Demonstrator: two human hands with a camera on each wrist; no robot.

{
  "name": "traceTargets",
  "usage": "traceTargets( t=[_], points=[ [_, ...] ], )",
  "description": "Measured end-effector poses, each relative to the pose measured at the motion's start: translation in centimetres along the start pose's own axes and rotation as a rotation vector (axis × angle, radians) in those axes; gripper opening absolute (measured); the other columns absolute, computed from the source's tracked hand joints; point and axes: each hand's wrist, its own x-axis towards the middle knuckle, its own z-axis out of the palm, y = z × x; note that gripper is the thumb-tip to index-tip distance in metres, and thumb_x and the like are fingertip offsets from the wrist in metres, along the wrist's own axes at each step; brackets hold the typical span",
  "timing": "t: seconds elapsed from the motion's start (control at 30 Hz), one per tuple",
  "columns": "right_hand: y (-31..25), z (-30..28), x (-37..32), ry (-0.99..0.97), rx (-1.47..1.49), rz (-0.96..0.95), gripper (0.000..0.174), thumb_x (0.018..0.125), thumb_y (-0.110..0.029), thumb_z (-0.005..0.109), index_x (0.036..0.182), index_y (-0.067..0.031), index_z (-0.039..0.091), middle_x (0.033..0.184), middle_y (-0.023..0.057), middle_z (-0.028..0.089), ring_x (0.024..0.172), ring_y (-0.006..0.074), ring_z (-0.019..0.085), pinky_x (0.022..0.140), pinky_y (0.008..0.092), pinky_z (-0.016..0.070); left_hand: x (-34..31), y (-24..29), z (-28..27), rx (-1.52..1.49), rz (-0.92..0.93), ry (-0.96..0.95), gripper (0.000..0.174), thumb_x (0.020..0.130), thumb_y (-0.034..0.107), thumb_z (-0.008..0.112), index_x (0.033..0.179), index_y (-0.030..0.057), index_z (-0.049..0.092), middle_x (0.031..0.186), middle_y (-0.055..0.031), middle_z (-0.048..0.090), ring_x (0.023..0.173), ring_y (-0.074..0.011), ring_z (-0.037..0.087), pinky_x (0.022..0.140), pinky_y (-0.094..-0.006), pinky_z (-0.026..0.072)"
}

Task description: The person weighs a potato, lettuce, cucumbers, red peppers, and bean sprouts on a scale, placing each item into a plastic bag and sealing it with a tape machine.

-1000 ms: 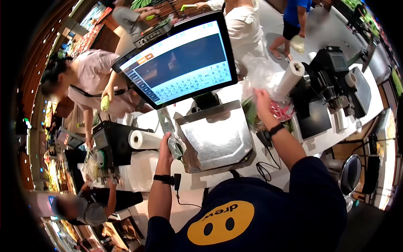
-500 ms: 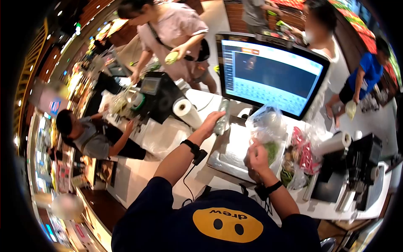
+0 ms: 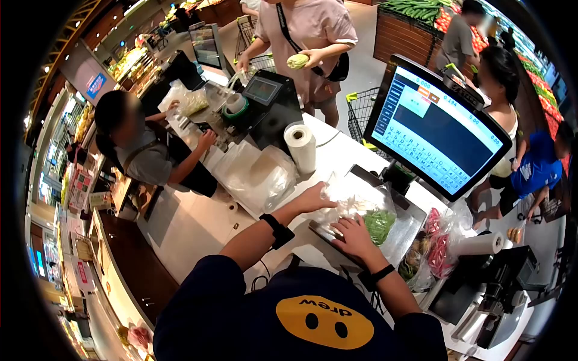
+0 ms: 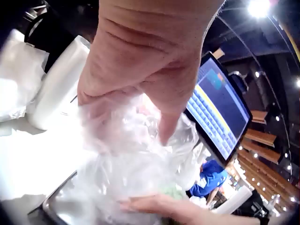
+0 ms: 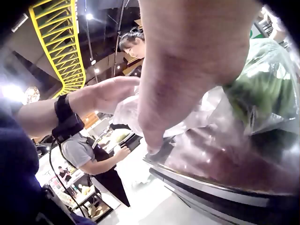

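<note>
A clear plastic bag (image 3: 359, 201) of green vegetables (image 3: 378, 226) lies on the metal tray (image 3: 408, 231) of a scale. My left hand (image 3: 312, 200) grips the bag's loose, crumpled end; in the left wrist view its thumb and fingers curl into the plastic (image 4: 126, 173), which partly hides the fingertips. My right hand (image 3: 355, 239) rests on the near side of the same bag with its fingers fairly straight. The right wrist view shows the green contents (image 5: 262, 89) through the plastic, beside the right hand (image 5: 187, 70).
Behind the tray stands a touchscreen (image 3: 436, 129). Right of the tray lie bagged vegetables with pink strips (image 3: 436, 246), near a black machine (image 3: 500, 277). A roll of bags (image 3: 300, 147) and a pile of plastic bags (image 3: 256, 174) are on the left. Several people stand around the counter.
My right hand has brought the bag of greens onto the tray. My left hand has let go of a wrapped dark-green item and moved to the bag. The head view has turned left.
</note>
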Motion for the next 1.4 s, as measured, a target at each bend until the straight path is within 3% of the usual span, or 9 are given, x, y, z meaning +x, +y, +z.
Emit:
traceTargets(
  t=[0.13,0.17,0.27,0.5,0.6,0.73,0.87,1.03,1.4],
  points=[
    [-0.7,-0.5,-0.5,0.183,0.097,-0.031,0.040,0.084,-0.032,0.065,0.116,-0.0083,0.062,0.115,0.0123,0.060,0.117,0.0285,0.053,0.112,0.0531,0.0252,-1.1,-4.0,1.1,0.058,0.101,0.311,0.018,0.079,0.018,0.067,0.090,0.0033,0.066,0.070,-0.0098,0.064,0.058,-0.0187,0.062,0.056,-0.0343,0.0505],
    [-1.0,-1.0,-0.8,0.259,0.113,0.004,0.039,0.083,-0.029,0.066,0.115,-0.0079,0.062,0.111,0.0124,0.061,0.115,0.0293,0.053,0.111,0.0532,0.0264,-0.7,-5.8,0.9,0.130,0.107,0.362,0.028,0.079,0.024,0.067,0.094,0.0002,0.065,0.089,-0.0209,0.066,0.085,-0.0367,0.064,0.075,-0.0428,0.0502],
    [0.1,0.3,-2.9,0.454,-0.096,0.187,0.043,0.083,-0.024,0.065,0.120,-0.0039,0.059,0.127,0.0187,0.052,0.124,0.0359,0.045,0.111,0.0521,0.0267,-2.0,-6.2,-1.0,-0.170,-0.070,0.349,0.027,0.083,0.026,0.070,0.088,0.0004,0.063,0.065,-0.0102,0.061,0.047,-0.0204,0.055,0.048,-0.0358,0.0459],
    [-2.3,-0.2,-6.3,0.419,-0.119,0.338,0.056,0.087,-0.025,0.062,0.137,-0.0041,0.047,0.151,0.0208,0.031,0.140,0.0378,0.027,0.114,0.0497,0.0215,-3.9,-9.2,-3.0,-0.466,-0.172,0.459,0.019,0.086,0.013,0.067,0.099,-0.0005,0.062,0.076,-0.0052,0.059,0.061,-0.0121,0.054,0.056,-0.0271,0.0478],
    [-2.3,0.7,-5.8,0.551,-0.104,0.464,0.058,0.086,-0.024,0.063,0.138,-0.0028,0.045,0.150,0.0226,0.031,0.139,0.0397,0.028,0.114,0.0508,0.0219,-5.5,-6.4,-2.0,0.114,0.278,0.921,0.018,0.085,0.009,0.067,0.098,-0.0004,0.059,0.085,-0.0085,0.057,0.074,-0.0170,0.055,0.069,-0.0305,0.0474],
    [-2.3,1.4,-4.4,0.523,-0.168,0.502,0.060,0.085,-0.024,0.064,0.138,-0.0023,0.045,0.151,0.0234,0.030,0.139,0.0405,0.027,0.113,0.0512,0.0216,-7.3,-3.2,-0.1,0.045,0.476,0.581,0.011,0.085,0.011,0.067,0.084,0.0032,0.059,0.085,-0.0132,0.059,0.084,-0.0274,0.059,0.076,-0.0347,0.0467],
    [-3.3,2.3,-2.4,0.445,-0.146,0.538,0.059,0.083,-0.025,0.066,0.136,-0.0041,0.050,0.151,0.0245,0.028,0.140,0.0414,0.025,0.113,0.0531,0.0200,-5.5,-3.1,0.8,0.134,0.081,-0.024,0.067,0.092,0.057,0.051,0.107,-0.0066,0.066,0.112,-0.0273,0.063,0.104,-0.0418,0.059,0.092,-0.0441,0.0455],
    [-5.1,2.7,0.8,0.483,-0.151,0.532,0.045,0.082,-0.025,0.068,0.121,-0.0042,0.062,0.150,0.0276,0.028,0.140,0.0437,0.024,0.112,0.0551,0.0220,-2.6,-3.3,2.3,-0.159,0.010,-0.362,0.080,0.089,0.054,0.060,0.132,-0.0124,0.046,0.127,-0.0287,0.056,0.120,-0.0327,0.055,0.100,-0.0364,0.0427],
    [-9.0,3.7,5.0,0.435,0.001,0.324,0.046,0.083,-0.017,0.064,0.127,-0.0065,0.056,0.145,0.0203,0.042,0.135,0.0390,0.038,0.109,0.0462,0.0332,0.1,-6.5,0.7,-0.272,0.240,0.003,0.027,0.096,0.018,0.051,0.100,-0.0043,0.066,0.073,-0.0145,0.067,0.066,-0.0194,0.066,0.063,-0.0338,0.0533]
  ],
)
